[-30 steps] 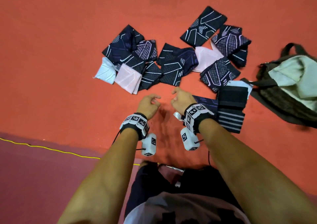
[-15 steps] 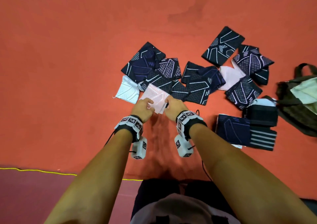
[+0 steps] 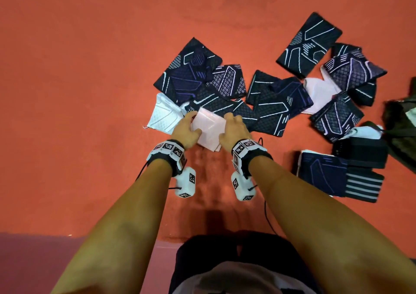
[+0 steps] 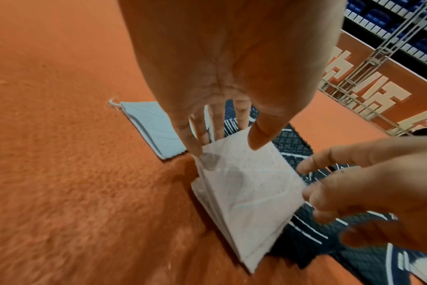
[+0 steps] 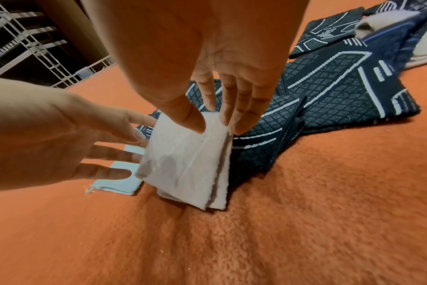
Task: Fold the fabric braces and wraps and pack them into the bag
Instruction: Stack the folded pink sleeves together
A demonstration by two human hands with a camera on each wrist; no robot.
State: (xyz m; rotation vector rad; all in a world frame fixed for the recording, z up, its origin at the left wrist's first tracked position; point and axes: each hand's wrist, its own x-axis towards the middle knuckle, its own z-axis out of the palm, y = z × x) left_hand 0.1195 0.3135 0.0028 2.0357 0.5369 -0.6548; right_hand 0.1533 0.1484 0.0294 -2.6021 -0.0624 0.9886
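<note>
A pale pink folded brace (image 3: 208,129) lies at the near edge of a heap of dark patterned braces (image 3: 270,111) on the orange floor. My left hand (image 3: 188,129) pinches its left edge, thumb on top (image 4: 228,146). My right hand (image 3: 233,127) pinches its right edge between thumb and fingers (image 5: 217,127). The pink brace (image 5: 183,169) is tilted up, its near end low over the carpet. A white brace (image 3: 162,116) lies just left of it. The olive bag (image 3: 403,118) sits at the far right, partly cut off.
A folded navy brace (image 3: 322,172) and black striped wraps (image 3: 362,185) are stacked near the bag. More dark braces (image 3: 308,44) spread to the back right. A purple floor strip (image 3: 56,260) runs near left. A metal truss (image 4: 368,63) stands beyond.
Both hands have reached forward from in front of my body to the pink brace and taken hold of its two edges. The view has shifted left, away from the bag.
</note>
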